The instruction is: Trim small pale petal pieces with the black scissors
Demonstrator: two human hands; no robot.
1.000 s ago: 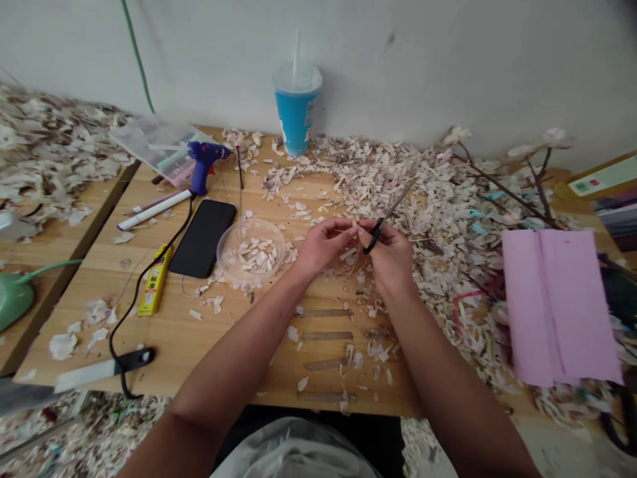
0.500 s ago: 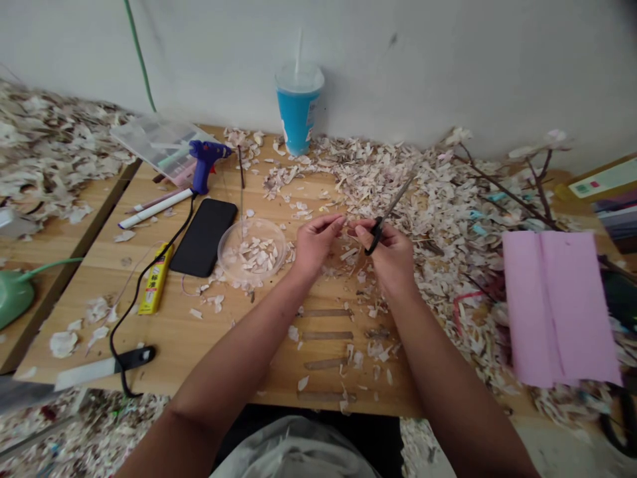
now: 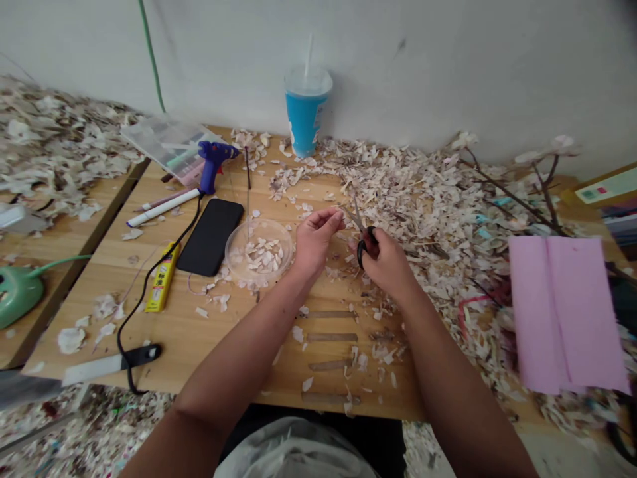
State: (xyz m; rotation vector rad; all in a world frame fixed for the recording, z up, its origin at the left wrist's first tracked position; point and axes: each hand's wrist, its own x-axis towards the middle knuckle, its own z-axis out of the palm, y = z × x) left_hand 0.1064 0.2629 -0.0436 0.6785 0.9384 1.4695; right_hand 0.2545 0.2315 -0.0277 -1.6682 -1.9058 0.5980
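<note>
My right hand (image 3: 391, 262) grips black-handled scissors (image 3: 367, 234), fingers in the loops. Their blades are parted and point up and left, close to the fingertips of my left hand. My left hand (image 3: 314, 240) is closed in a pinch on what looks like a small pale flake, mostly hidden by the fingers. Just left of that hand sits a round clear plastic dish (image 3: 231, 255) holding several pale flakes. Below the hands, several thin brown strips (image 3: 332, 337) lie in a column on the wooden table (image 3: 239, 358).
Pale shavings (image 3: 428, 179) heap across the back and right. A blue cup (image 3: 304, 123) stands by the wall. To the left lie a glue gun (image 3: 213, 162), a phone (image 3: 212, 238), a yellow box (image 3: 162, 282) and a black-handled blade tool (image 3: 142, 356). Pink paper (image 3: 567, 312) lies right, near branches (image 3: 512, 196).
The scissors have swung from pointing up and right to pointing toward my left hand, with their blades now apart. My right hand has drawn slightly away from the left. The view has shifted slightly.
</note>
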